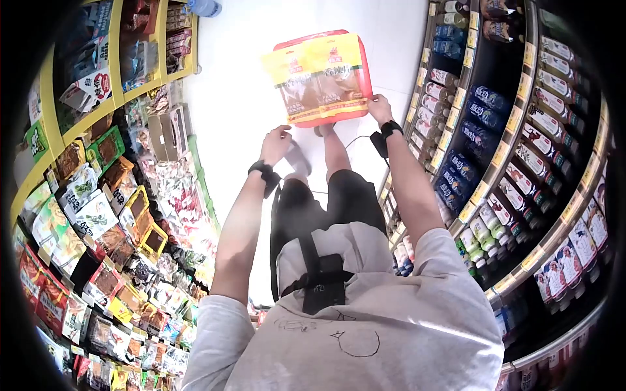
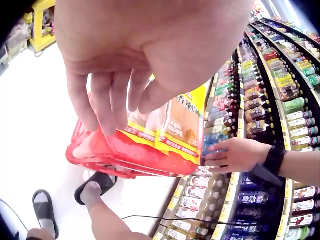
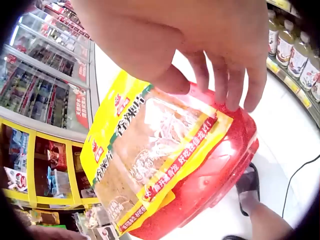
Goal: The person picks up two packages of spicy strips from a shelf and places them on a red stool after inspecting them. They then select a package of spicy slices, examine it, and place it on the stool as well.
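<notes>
Two joined yellow packets with brown contents (image 1: 324, 78) (image 3: 145, 140) lie on a red plastic container (image 1: 366, 65) (image 2: 125, 155) (image 3: 200, 195), held out in front of the body. The right hand (image 1: 381, 111) (image 2: 240, 155) (image 3: 185, 45) grips the container's near right corner, thumb on the packet side and fingers over the red edge. Just off the near left corner in the head view is the left hand (image 1: 276, 144) (image 2: 145, 55), its fingers loosely bent and holding nothing. Whether its fingertips graze the edge is hard to tell.
Shelves of bottled drinks (image 1: 486, 130) curve along the right side. Packaged snacks fill the racks on the left (image 1: 111, 221), below a yellow-framed shelf (image 1: 114, 58). White floor (image 1: 228, 58) runs between them, with a blue bottle-like object (image 1: 205, 7) at its far end.
</notes>
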### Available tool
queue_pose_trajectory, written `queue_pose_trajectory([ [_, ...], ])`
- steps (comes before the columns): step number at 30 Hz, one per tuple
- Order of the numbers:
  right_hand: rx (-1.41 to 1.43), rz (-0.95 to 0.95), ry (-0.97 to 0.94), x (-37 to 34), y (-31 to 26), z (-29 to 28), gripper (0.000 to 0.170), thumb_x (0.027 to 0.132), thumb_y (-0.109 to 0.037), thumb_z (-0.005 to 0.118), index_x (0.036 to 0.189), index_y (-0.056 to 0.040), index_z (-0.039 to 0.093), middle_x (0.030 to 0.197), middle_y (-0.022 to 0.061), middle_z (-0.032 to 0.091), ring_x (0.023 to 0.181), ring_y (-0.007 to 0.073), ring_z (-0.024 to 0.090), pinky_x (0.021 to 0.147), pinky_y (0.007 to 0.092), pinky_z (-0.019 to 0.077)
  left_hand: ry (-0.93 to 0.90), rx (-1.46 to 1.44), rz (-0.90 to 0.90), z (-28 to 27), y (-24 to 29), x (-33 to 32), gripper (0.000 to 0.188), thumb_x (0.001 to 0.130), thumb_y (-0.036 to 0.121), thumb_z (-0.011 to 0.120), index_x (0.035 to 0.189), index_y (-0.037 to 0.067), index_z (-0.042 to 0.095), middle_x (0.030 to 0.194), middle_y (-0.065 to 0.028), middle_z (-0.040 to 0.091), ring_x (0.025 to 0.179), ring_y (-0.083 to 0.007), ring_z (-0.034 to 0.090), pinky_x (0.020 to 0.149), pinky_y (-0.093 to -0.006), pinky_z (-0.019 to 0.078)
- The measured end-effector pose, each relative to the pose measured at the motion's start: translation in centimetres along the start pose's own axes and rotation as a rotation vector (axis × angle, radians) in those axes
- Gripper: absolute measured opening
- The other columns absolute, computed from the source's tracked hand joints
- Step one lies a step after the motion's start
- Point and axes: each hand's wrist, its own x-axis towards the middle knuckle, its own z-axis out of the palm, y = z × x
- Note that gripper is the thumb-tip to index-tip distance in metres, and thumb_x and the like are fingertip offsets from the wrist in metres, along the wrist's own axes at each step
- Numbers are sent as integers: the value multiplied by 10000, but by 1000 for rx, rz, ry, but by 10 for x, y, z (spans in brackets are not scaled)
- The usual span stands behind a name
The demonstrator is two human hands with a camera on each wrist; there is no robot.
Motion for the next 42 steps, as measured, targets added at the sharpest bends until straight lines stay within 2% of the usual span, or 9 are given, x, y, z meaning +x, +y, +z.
queue_pose_trajectory([
  [4, 23, -82, -95, -17, 6, 1, 316, 828, -256, 534, 982, -8, 655, 909, 209, 670, 894, 308, 655, 795, 375, 496, 93, 116, 132, -18, -62, -8, 323, 851, 111, 526, 1144, 1, 603, 860, -155, 685, 799, -217, 664, 749, -314, 513],
  [6, 50, -172, -45, -33, 16, 5, 244, 848, -209, 543, 958, -1, 602, 786, 68, 624, 695, 134, 587, 575, 269, 459, 110, -3, 109, -28, -87, -15, 311, 844, 87, 528, 1129, -12, 604, 865, -151, 686, 768, -202, 661, 717, -311, 518],
  [10, 9, -234, -51, -95, 32, 21, 258, 877, -230, 534, 1010, -17, 592, 845, 86, 642, 741, 148, 611, 622, 283, 473, 11, 7, 86, -64, -120, -36, 312, 830, 77, 523, 1117, -4, 612, 873, -145, 686, 752, -193, 659, 707, -304, 522],
  [11, 47, -225, -56, -116, 35, 26, 253, 883, -227, 528, 1016, -22, 591, 851, 87, 643, 746, 149, 613, 630, 286, 476, -31, -59, 5, -76, -120, -46, 308, 791, 138, 565, 1077, 65, 651, 942, -191, 678, 859, -307, 666, 772, -362, 519],
  [15, 376, 12, -85, -214, 40, 62, 246, 890, -212, 520, 1038, -28, 586, 858, 97, 645, 759, 159, 620, 638, 291, 487, -57, 167, 71, -115, -164, -55, 326, 787, 151, 551, 1087, 71, 649, 981, -187, 670, 967, -316, 634, 882, -380, 484],
  [22, 240, 201, -224, -317, 74, 131, 245, 867, -171, 500, 1047, -30, 585, 875, 113, 649, 761, 188, 635, 645, 314, 521, 34, 0, 104, -175, -216, -96, 329, 776, 76, 525, 1079, 53, 651, 902, -145, 690, 812, -236, 666, 758, -328, 517],
  [32, 306, -49, -211, -386, 54, 206, 254, 884, -164, 490, 1063, -11, 585, 901, 118, 647, 789, 185, 636, 674, 311, 523, 100, -108, 316, -135, -371, -176, 348, 741, 98, 527, 1052, 4, 651, 692, -94, 657, 664, -149, 617, 629, -276, 480],
  [36, 302, -140, -210, -409, 75, 257, 231, 876, -163, 501, 1032, -29, 606, 860, 96, 648, 757, 166, 628, 649, 296, 515, -53, -315, 225, -121, -450, -241, 310, 787, 83, 544, 1060, -39, 625, 719, -58, 649, 629, -112, 591, 555, -257, 466],
  [42, 205, -113, -295, -474, 145, 343, 266, 861, -245, 544, 1014, -35, 600, 847, 94, 643, 720, 164, 618, 592, 299, 504, 146, -48, 243, -117, -585, -379, 222, 829, 135, 599, 973, -17, 672, 798, -76, 684, 647, -145, 616, 593, -312, 488],
])
